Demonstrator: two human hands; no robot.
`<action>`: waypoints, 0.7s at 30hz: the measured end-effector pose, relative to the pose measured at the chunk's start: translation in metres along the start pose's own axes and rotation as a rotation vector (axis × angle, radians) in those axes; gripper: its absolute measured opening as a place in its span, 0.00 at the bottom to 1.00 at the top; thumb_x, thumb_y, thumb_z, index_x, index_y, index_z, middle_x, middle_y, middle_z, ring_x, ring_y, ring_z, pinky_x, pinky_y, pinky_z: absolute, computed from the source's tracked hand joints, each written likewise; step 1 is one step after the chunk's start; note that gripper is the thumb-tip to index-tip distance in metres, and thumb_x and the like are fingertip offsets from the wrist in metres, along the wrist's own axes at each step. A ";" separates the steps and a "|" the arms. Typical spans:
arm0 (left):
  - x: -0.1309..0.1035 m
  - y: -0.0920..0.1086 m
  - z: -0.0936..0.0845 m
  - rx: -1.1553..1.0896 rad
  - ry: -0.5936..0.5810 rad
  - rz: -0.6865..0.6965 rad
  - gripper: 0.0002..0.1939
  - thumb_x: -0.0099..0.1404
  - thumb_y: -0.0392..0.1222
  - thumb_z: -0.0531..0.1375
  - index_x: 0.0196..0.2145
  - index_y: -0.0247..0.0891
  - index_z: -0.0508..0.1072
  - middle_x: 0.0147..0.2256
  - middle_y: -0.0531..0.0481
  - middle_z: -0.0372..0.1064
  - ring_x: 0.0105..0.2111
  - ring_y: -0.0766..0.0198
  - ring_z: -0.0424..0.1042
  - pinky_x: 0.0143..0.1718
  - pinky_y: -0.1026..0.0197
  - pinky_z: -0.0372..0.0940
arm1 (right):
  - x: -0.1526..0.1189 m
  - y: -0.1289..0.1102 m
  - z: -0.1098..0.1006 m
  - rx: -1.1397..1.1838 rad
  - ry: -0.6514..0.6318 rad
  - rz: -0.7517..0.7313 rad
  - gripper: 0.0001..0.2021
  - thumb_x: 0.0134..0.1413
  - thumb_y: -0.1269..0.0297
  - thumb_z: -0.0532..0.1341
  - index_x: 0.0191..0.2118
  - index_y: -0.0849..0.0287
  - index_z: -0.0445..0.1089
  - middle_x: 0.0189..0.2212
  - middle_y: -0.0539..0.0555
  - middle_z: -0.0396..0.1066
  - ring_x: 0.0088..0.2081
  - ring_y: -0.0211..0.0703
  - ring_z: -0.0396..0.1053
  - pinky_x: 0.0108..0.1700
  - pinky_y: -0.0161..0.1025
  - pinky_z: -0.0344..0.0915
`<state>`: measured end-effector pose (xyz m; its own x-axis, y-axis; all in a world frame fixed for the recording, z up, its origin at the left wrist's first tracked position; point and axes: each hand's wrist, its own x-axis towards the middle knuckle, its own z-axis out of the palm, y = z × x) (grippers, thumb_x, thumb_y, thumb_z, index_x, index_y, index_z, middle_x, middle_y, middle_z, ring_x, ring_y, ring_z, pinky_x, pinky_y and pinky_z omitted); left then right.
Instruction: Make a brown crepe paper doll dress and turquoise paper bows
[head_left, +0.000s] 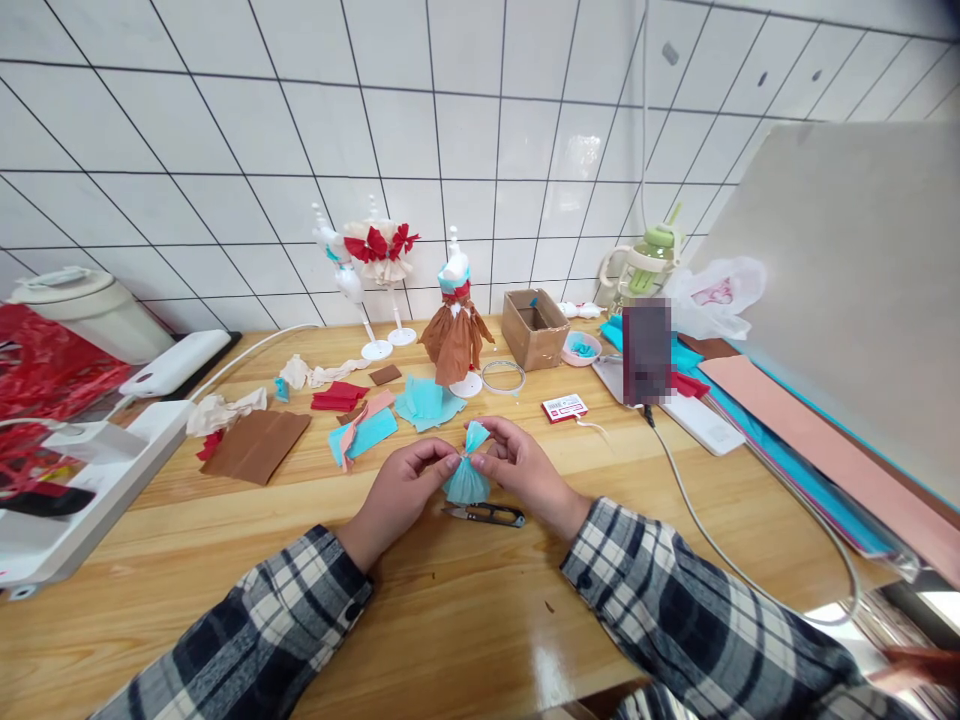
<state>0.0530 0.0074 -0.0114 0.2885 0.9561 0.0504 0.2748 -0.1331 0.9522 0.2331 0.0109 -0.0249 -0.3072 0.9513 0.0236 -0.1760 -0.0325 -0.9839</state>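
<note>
A small gathered piece of turquoise crepe paper (466,470), pinched at a narrow waist so that it is fanning out above and below, is sitting between the two hands just above the pale wooden tabletop (450,620). The left hand (401,492) is closing its thumb and fingertips on the paper's waist from the left, and the right hand (521,468) is doing the same from the right, so both are curled nearly closed around that one point (the fingertips are almost meeting there). Just below the paper, touching the table, a small pair of black-handled thread snips (486,515) is lying on its side, near the right wrist. Both forearms are coming in from the lower edge in dark-and-white checked flannel sleeves (675,610). Farther back, flat scraps of turquoise paper (424,402) are lying beside a white mannequin stand dressed in a brown paper skirt (454,335), with a clear ring of tape (503,376) just to its right and an open brown cardboard box (534,327) behind that. A small red-and-white packet (564,407) is resting to the right of the hands, and a folded sheet of brown paper (255,445) is lying well off to the left.
</note>
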 end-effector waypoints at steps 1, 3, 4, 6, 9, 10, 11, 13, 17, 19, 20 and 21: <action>0.000 0.000 0.000 0.016 -0.006 0.005 0.12 0.60 0.49 0.59 0.28 0.37 0.72 0.27 0.52 0.69 0.29 0.64 0.67 0.33 0.64 0.62 | 0.000 -0.001 0.000 0.007 0.004 0.004 0.23 0.44 0.59 0.67 0.47 0.56 0.62 0.39 0.50 0.63 0.21 0.26 0.52 0.22 0.29 0.51; -0.001 -0.001 0.000 0.047 -0.008 0.015 0.12 0.60 0.49 0.59 0.28 0.37 0.72 0.27 0.52 0.69 0.29 0.63 0.66 0.33 0.64 0.62 | 0.000 -0.002 0.000 0.038 0.007 0.004 0.26 0.43 0.59 0.67 0.49 0.54 0.60 0.37 0.49 0.65 0.22 0.28 0.54 0.23 0.29 0.52; -0.001 -0.001 0.000 0.054 -0.005 0.018 0.12 0.60 0.49 0.59 0.28 0.37 0.72 0.27 0.52 0.69 0.29 0.63 0.66 0.34 0.64 0.61 | 0.000 -0.002 0.000 0.053 0.008 0.004 0.27 0.42 0.59 0.67 0.50 0.53 0.58 0.35 0.48 0.65 0.22 0.28 0.55 0.23 0.29 0.52; -0.002 -0.001 -0.001 0.044 -0.002 0.014 0.12 0.60 0.50 0.59 0.28 0.37 0.72 0.27 0.52 0.69 0.30 0.63 0.66 0.34 0.64 0.61 | 0.000 -0.002 0.001 0.065 0.014 0.007 0.29 0.42 0.60 0.67 0.51 0.53 0.56 0.30 0.46 0.66 0.23 0.30 0.57 0.25 0.30 0.54; -0.001 -0.002 -0.001 -0.016 -0.018 0.011 0.13 0.62 0.50 0.57 0.31 0.37 0.73 0.29 0.51 0.70 0.32 0.62 0.67 0.36 0.63 0.62 | 0.001 0.001 0.002 0.056 0.038 0.002 0.28 0.42 0.61 0.67 0.50 0.53 0.57 0.26 0.44 0.65 0.23 0.32 0.59 0.26 0.31 0.55; -0.001 -0.002 0.000 -0.034 -0.028 0.011 0.13 0.62 0.50 0.57 0.33 0.38 0.73 0.31 0.51 0.71 0.33 0.61 0.67 0.37 0.63 0.62 | 0.002 0.001 0.002 0.052 0.046 0.004 0.28 0.42 0.61 0.67 0.50 0.53 0.57 0.26 0.44 0.65 0.23 0.32 0.59 0.26 0.31 0.55; -0.001 -0.003 0.001 -0.049 -0.039 0.009 0.13 0.61 0.50 0.58 0.34 0.38 0.73 0.32 0.50 0.71 0.33 0.61 0.67 0.37 0.63 0.62 | 0.002 0.002 0.003 0.042 0.048 0.008 0.27 0.43 0.61 0.66 0.50 0.53 0.57 0.26 0.44 0.64 0.23 0.32 0.59 0.26 0.31 0.55; 0.000 -0.005 0.003 -0.067 -0.059 -0.001 0.12 0.58 0.48 0.61 0.34 0.37 0.72 0.32 0.50 0.70 0.33 0.62 0.67 0.36 0.63 0.63 | 0.000 0.002 0.004 -0.020 0.051 0.001 0.25 0.44 0.61 0.65 0.50 0.54 0.58 0.28 0.46 0.65 0.23 0.32 0.59 0.26 0.32 0.57; 0.002 -0.007 0.006 -0.082 -0.034 -0.042 0.11 0.56 0.47 0.63 0.31 0.37 0.69 0.30 0.51 0.68 0.31 0.63 0.67 0.33 0.64 0.63 | -0.005 -0.006 0.002 -0.400 0.121 -0.243 0.29 0.45 0.67 0.62 0.56 0.54 0.57 0.48 0.57 0.64 0.37 0.41 0.65 0.33 0.37 0.63; 0.001 -0.006 0.006 -0.039 -0.028 -0.039 0.11 0.56 0.48 0.62 0.31 0.37 0.69 0.29 0.52 0.68 0.30 0.63 0.67 0.33 0.64 0.62 | -0.007 -0.012 -0.001 -0.647 0.073 -0.439 0.29 0.45 0.71 0.61 0.56 0.52 0.60 0.56 0.57 0.59 0.49 0.47 0.62 0.45 0.44 0.63; 0.001 -0.005 0.005 -0.005 -0.034 -0.029 0.11 0.56 0.47 0.62 0.30 0.37 0.69 0.29 0.52 0.68 0.30 0.63 0.67 0.33 0.64 0.62 | -0.008 -0.013 -0.002 -0.743 0.039 -0.506 0.26 0.45 0.72 0.61 0.54 0.52 0.64 0.56 0.55 0.60 0.52 0.49 0.60 0.51 0.47 0.60; 0.001 -0.004 0.005 0.030 -0.042 -0.015 0.11 0.56 0.47 0.62 0.30 0.37 0.70 0.29 0.52 0.69 0.30 0.62 0.67 0.34 0.63 0.62 | -0.008 -0.014 -0.004 -0.808 0.020 -0.542 0.22 0.46 0.72 0.61 0.50 0.52 0.67 0.54 0.55 0.63 0.53 0.49 0.59 0.54 0.49 0.57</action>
<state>0.0564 0.0079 -0.0167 0.3217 0.9466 0.0228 0.3071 -0.1271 0.9432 0.2413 0.0051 -0.0117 -0.3564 0.7803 0.5139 0.4078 0.6248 -0.6658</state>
